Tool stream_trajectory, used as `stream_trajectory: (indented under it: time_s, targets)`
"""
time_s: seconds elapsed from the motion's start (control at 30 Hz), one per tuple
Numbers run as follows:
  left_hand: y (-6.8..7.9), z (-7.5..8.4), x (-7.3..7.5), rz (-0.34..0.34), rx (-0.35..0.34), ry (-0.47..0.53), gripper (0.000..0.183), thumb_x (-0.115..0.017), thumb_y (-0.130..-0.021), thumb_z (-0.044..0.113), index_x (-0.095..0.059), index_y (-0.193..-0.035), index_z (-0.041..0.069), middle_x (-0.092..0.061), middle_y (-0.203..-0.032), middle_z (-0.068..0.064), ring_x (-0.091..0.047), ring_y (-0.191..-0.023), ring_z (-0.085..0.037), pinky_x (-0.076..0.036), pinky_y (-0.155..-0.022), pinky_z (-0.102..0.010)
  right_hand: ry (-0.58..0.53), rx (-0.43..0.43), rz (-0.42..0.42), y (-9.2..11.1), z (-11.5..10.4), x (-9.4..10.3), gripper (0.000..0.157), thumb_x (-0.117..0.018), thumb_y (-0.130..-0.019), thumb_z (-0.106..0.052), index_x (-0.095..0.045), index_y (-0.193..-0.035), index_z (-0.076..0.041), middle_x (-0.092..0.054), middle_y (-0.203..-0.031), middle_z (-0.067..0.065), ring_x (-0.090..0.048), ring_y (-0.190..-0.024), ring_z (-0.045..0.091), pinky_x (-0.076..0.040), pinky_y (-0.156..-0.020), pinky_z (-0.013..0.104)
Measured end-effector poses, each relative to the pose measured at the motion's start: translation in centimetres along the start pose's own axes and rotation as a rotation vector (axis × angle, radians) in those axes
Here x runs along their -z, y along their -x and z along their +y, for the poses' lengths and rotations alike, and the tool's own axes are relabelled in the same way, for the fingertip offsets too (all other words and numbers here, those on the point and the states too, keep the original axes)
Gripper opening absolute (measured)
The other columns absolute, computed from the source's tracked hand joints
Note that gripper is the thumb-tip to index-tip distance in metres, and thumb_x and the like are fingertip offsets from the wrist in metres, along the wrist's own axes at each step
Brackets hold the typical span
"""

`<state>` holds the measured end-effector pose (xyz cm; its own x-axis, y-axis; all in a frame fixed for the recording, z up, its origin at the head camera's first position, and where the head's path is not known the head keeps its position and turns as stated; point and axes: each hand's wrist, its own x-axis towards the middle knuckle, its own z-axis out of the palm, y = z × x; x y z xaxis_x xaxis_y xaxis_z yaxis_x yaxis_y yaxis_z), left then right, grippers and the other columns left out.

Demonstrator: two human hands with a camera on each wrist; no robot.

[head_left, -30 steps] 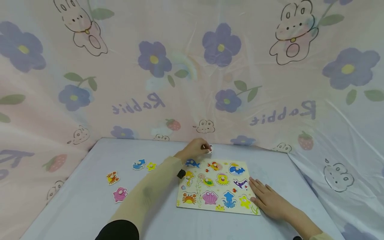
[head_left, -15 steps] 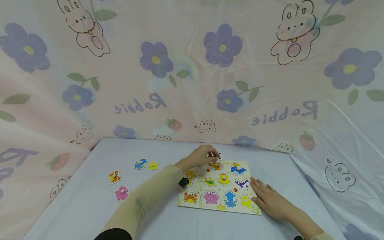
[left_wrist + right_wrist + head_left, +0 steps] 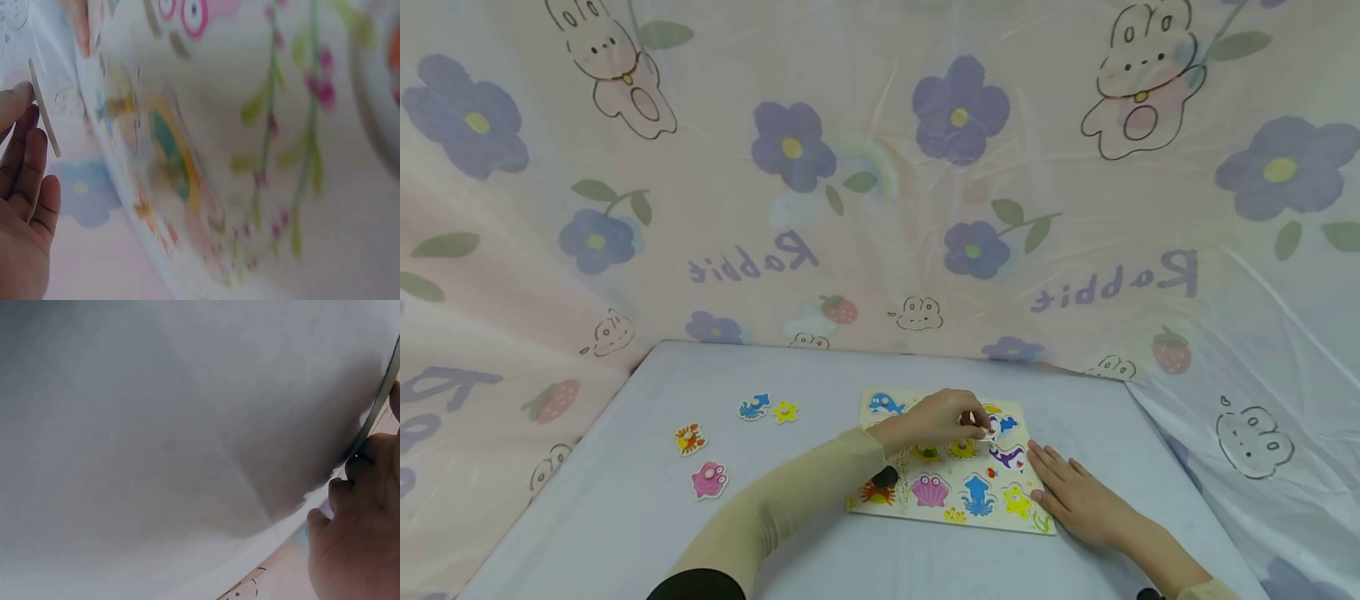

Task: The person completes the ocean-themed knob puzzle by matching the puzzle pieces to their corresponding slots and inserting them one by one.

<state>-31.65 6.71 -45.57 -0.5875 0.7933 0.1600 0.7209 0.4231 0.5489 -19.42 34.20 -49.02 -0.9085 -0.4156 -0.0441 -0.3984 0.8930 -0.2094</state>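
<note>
Grip, left hand (image 3: 938, 418): thumb and fingers pinching a piece (image 3: 45, 109).
Piece: over the board's far right part, near the blue whale (image 3: 1009, 422).
Piece placement: apparently being matched to its slot; next move likely calls for aligning outlines, lowering flat, releasing.
Board (image 3: 895, 507): right hand (image 3: 1086, 504) at its right edge, fingers straight, grasping nothing.
Tabletop (image 3: 587, 533): four loose pieces (image 3: 709, 481) left of the board.

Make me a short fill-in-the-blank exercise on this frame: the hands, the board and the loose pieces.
1. The left hand pinches a thin puzzle piece; the right hand touches the board at its ____ edge.
2. On the table, left of the board, ____ loose pieces show.
3. Beside the loose blue piece lies one shaped like a ____.
4. The loose piece nearest the person is mostly ____.

Missing words: right; four; star; pink.
</note>
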Motion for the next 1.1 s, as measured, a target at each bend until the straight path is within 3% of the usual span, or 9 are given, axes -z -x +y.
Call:
stream_trajectory:
  time_s: [0.2, 0.47, 0.57, 0.8, 1.1]
  targets:
    - [-1.0, 1.8, -1.2, -0.067, -0.061, -0.068, 0.012, -0.072, -0.1, 0.023, -0.077, -0.111, 0.019, -0.067, -0.103, 0.013, -0.058, -0.088, 0.006, -0.046, -0.077, -0.008, 0.052, 0.047, 0.063, 0.2, 0.1, 0.0, 0.064, -0.054, -0.108, -0.041, -0.042, -0.156, 0.001, -0.036, -0.164, 0.018, -0.036, -0.148, 0.046, -0.031, -0.113, 0.069]
    - [-1.9, 3.2, -2.4, -0.11, -0.005, -0.09, 0.009, -0.072, -0.101, 0.028, -0.076, -0.109, 0.027, -0.062, -0.099, 0.023, -0.055, -0.086, 0.007, -0.044, -0.075, -0.009, 0.097, 0.051, 0.094, 0.5, -0.2, 0.1, 0.065, -0.056, -0.107, -0.041, -0.044, -0.154, 0.003, -0.039, -0.162, 0.021, -0.038, -0.147, 0.046, -0.033, -0.112, 0.07]
    - [-2.3, 3.4, -2.7, -0.118, -0.004, -0.123, 0.009, -0.071, -0.101, 0.027, -0.075, -0.11, 0.027, -0.062, -0.1, 0.022, -0.055, -0.087, 0.007, -0.043, -0.076, -0.009, 0.106, 0.046, 0.093, 0.6, -0.4, 0.2, 0.066, -0.056, -0.107, -0.042, -0.044, -0.154, 0.003, -0.039, -0.162, 0.021, -0.038, -0.146, 0.047, -0.034, -0.112, 0.07]
    - [-2.8, 3.2, -3.6, -0.152, 0.076, -0.119, 0.006, -0.07, -0.102, 0.03, -0.073, -0.107, 0.031, -0.061, -0.096, 0.024, -0.055, -0.086, 0.005, -0.045, -0.077, -0.012, 0.106, 0.043, 0.102, 0.6, -0.4, 0.0, 0.066, -0.056, -0.107, -0.042, -0.045, -0.154, 0.003, -0.039, -0.162, 0.02, -0.038, -0.147, 0.046, -0.034, -0.112, 0.069]
    - [-3.2, 2.8, -4.2, -0.148, 0.076, -0.158, 0.004, -0.07, -0.102, 0.028, -0.073, -0.102, 0.03, -0.061, -0.091, 0.024, -0.054, -0.085, 0.004, -0.044, -0.074, -0.013, 0.098, 0.041, 0.101, 0.7, -0.4, 0.0, 0.066, -0.056, -0.107, -0.042, -0.045, -0.153, 0.003, -0.039, -0.162, 0.02, -0.038, -0.147, 0.046, -0.034, -0.112, 0.069]
